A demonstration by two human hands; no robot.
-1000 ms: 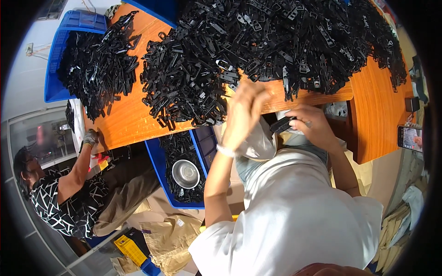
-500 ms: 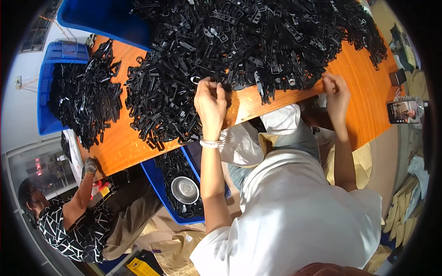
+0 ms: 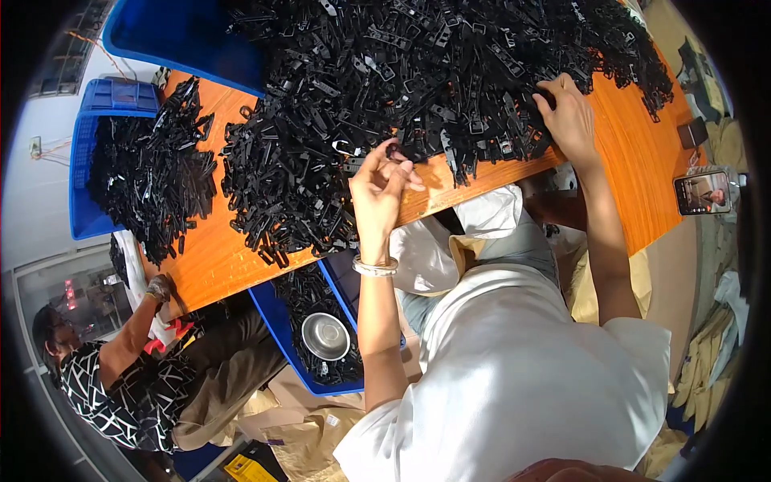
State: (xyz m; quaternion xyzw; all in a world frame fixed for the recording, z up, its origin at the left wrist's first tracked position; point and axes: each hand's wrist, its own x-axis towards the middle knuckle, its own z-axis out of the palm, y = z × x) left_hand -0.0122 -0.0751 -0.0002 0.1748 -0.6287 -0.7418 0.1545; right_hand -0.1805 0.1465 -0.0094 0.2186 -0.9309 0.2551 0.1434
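Note:
A large heap of small black plastic clip-like parts (image 3: 450,72), some with shiny loops, covers much of the orange wooden table (image 3: 634,161). At the heap's near edge my left hand (image 3: 379,191), with a white bracelet on its wrist, is closed in a pinch on a small dark clip-like part (image 3: 393,151). A white ring-shaped piece (image 3: 346,148) lies on the heap just beyond those fingers. Farther right, my right hand (image 3: 570,120) rests over the heap's right edge. Its thumb and forefinger are curved and apart, and no part shows plainly between them.
A blue crate (image 3: 181,40) stands at the back left, and another (image 3: 79,177) spills black parts. Below the table edge, a third blue crate (image 3: 301,377) holds parts and a metal bowl (image 3: 325,336). A phone (image 3: 703,194) stands at right. Another person (image 3: 132,394) sits at left.
My right hand has moved left and away from me, onto the heap's edge. My left hand has drawn slightly nearer me and turned, its fingers lifted with a dark part showing.

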